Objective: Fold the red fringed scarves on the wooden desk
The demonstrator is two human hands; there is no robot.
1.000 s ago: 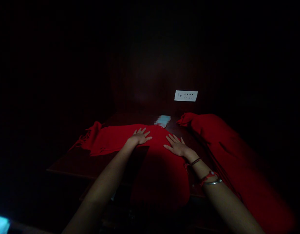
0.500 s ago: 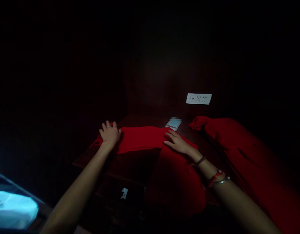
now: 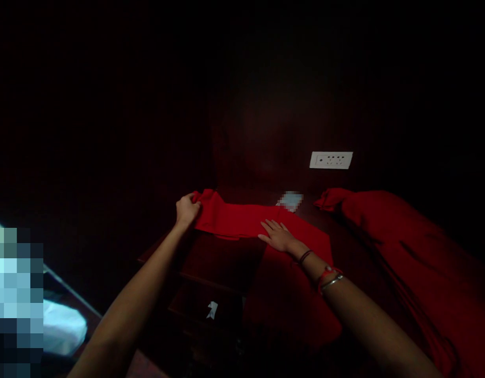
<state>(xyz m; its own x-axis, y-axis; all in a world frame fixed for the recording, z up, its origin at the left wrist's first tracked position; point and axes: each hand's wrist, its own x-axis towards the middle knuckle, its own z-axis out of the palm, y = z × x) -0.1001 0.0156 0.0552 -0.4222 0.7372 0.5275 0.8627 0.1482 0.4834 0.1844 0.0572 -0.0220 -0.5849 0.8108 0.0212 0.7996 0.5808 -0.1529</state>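
A red scarf point(image 3: 242, 218) lies folded flat across a dark wooden table, and its right part hangs down over the front edge. My left hand point(image 3: 187, 210) is closed on the scarf's left end, which is bunched and slightly raised. Flat on the scarf, near where it bends down, rests my right hand point(image 3: 277, 236) with fingers spread. The scarf's fringe is hidden at this moment.
A blurred phone point(image 3: 290, 201) lies behind the scarf. A larger red cloth point(image 3: 400, 236) covers the right side. On the back wall is a white socket panel point(image 3: 331, 160). Below the tabletop, a torn white scrap point(image 3: 212, 310) shows. Bright white material point(image 3: 65, 328) is at lower left.
My left hand went from lying spread on the scarf's fringed end to gripping that end and lifting it inward. My right hand stays flat on the scarf. The view shifted a little left.
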